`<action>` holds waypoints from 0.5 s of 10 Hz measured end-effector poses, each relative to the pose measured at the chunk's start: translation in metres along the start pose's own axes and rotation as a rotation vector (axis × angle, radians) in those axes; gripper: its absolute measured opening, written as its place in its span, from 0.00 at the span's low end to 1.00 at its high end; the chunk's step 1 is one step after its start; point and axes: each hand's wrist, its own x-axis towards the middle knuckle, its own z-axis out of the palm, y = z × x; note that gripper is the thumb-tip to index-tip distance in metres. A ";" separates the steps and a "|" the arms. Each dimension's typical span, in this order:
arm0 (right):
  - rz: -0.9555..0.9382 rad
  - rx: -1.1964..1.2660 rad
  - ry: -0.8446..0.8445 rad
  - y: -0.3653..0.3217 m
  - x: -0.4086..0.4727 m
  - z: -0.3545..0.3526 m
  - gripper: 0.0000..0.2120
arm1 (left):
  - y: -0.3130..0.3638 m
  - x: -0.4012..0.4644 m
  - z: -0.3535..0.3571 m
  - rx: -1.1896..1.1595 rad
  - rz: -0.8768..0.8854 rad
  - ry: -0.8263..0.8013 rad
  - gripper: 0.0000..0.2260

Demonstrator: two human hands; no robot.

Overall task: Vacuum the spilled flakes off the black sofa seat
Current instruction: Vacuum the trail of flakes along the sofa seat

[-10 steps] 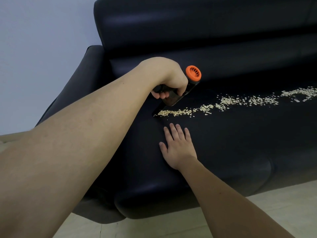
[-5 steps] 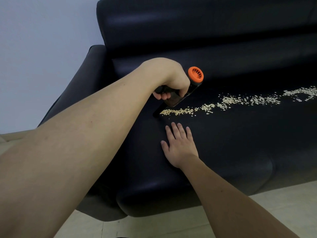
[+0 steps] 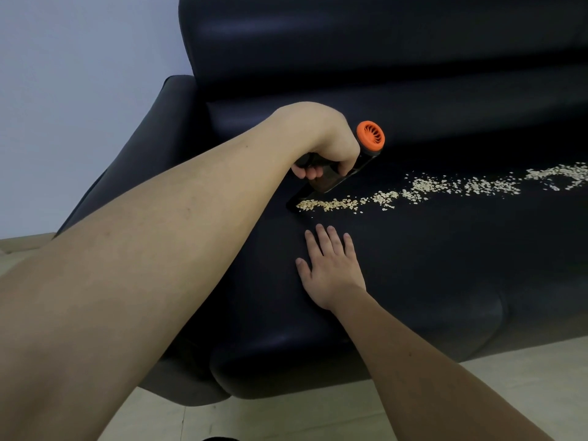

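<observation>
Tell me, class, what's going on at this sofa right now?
A person is vacuuming flakes off a black sofa. The left hand grips a small vacuum with an orange end, its nozzle down at the left tip of the trail. The right hand rests flat on the seat, just in front of the flakes. Most of the trail is still on the seat, running off to the right.

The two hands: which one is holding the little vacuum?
The left hand, farther back on the sofa seat, grips the handheld vacuum by the flakes. The right hand lies flat on the seat, fingers straight, holding nothing.
</observation>
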 end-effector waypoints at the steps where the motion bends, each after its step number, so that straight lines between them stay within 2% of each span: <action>1: 0.000 0.000 -0.003 0.000 0.000 0.001 0.32 | 0.000 0.002 -0.001 -0.001 0.005 0.014 0.08; 5: -0.001 0.000 0.002 0.001 0.000 0.002 0.32 | 0.004 0.009 -0.002 -0.002 0.035 0.027 0.08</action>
